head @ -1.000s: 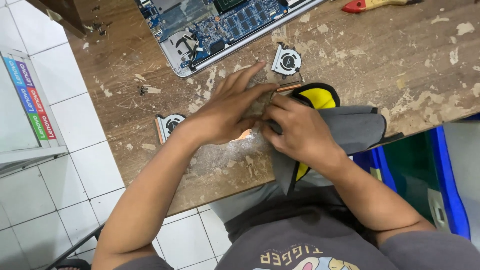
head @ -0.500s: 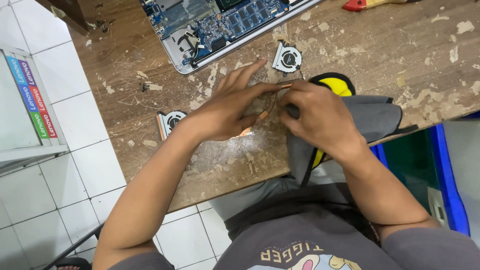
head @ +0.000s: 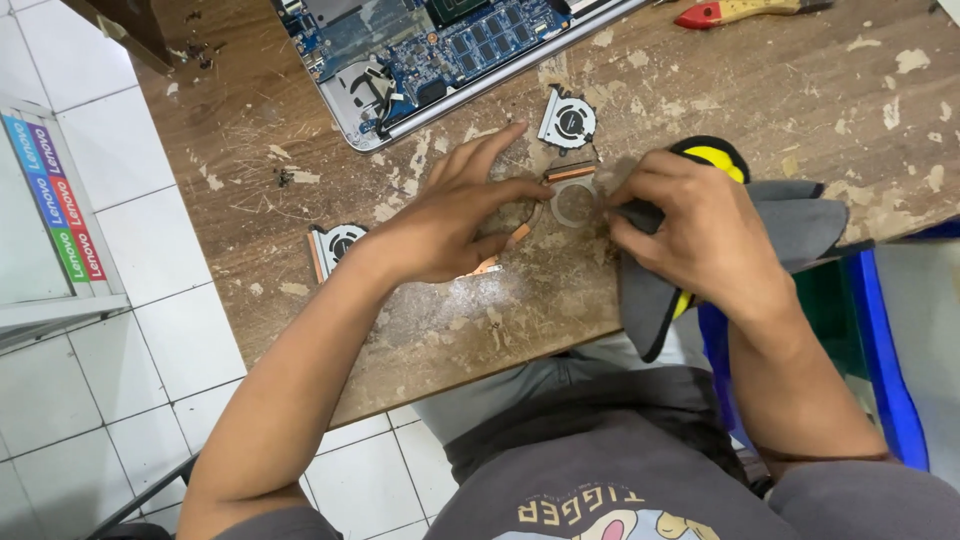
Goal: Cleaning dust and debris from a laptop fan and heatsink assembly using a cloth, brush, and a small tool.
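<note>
- The left hand [head: 440, 215] lies on the worn wooden table [head: 800, 90], fingers spread, its fingertips pinning a copper heat pipe assembly [head: 560, 195] flat against the wood.
- That assembly sits in the middle of the table between the two hands, its round metal plate just left of the right hand [head: 700, 235].
- The right hand is clenched around a grey cloth [head: 800, 225], pressing a bunched corner towards the plate; the cloth drapes over the near table edge, covering a yellow and black object [head: 715, 158].
- The assembly looks light and thin; I judge it bends easily, so hold it by the plate rather than the slender pipe.
- A loose cooling fan [head: 567, 120] lies just beyond it, another fan [head: 335, 245] left of the left wrist.
- An opened laptop [head: 440, 50] lies at the far edge.
</note>
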